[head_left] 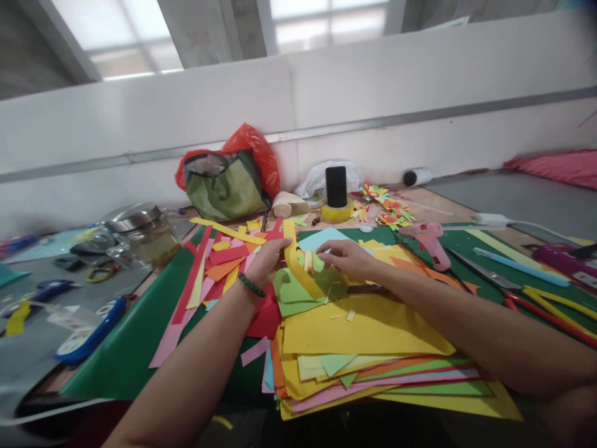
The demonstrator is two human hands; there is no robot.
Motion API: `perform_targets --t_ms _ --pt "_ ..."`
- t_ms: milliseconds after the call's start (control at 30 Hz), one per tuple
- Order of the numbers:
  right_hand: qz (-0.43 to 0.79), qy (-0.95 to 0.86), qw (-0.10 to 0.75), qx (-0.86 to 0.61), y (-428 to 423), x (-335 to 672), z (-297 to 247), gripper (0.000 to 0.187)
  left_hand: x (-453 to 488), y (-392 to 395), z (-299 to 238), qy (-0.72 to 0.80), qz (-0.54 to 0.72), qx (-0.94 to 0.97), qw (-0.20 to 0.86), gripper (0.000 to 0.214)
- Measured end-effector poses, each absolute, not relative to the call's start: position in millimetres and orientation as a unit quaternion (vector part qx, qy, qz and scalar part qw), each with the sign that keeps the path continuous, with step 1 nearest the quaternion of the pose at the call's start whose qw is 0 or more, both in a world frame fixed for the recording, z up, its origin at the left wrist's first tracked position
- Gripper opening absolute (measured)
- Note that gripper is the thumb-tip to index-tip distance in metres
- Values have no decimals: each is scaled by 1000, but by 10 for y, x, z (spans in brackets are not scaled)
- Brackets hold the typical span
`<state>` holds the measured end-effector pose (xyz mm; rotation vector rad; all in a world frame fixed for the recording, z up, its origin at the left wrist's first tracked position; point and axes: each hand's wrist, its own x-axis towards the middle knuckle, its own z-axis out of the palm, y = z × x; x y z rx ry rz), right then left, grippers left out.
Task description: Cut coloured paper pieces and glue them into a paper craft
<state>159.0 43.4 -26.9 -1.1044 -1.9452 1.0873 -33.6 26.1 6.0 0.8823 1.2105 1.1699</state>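
Stacked coloured paper (368, 336) nearest, beyond it left hand (265, 261) and right hand (347, 256) both pinching yellow strip (298, 267).

Both forearms were extended forward, converging toward centre. Left hand (267, 260) was curled palm-down, fingers pinched together at the tips, wrist wearing a dark green beaded band. Right hand (347, 256) lay just beside it, palm down, fingers bent in a light pinch, pointing left.
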Motion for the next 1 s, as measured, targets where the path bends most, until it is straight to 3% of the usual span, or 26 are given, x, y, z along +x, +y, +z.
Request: perform_targets --t_ms 167,333,500,733,867,1000 --pt "497 -729 219 -416 418 1492 -258 37 -393 338 105 485 545 281 623 18" --pt "512 -720 228 -409 425 1500 -273 43 -399 366 -2 503 497 310 636 12" --pt "462 -750 282 -380 429 1521 -321 40 -381 354 -110 527 443 352 634 2" --pt "317 -851 327 -263 296 1542 -232 28 -347 302 -91 468 437 406 652 7" --pt "351 -789 379 -332 303 1586 -150 20 -323 238 -46 435 461 498 592 11" --pt "470 -670 422 -390 353 1611 -69 16 -256 101 34 405 385 622 548 15"
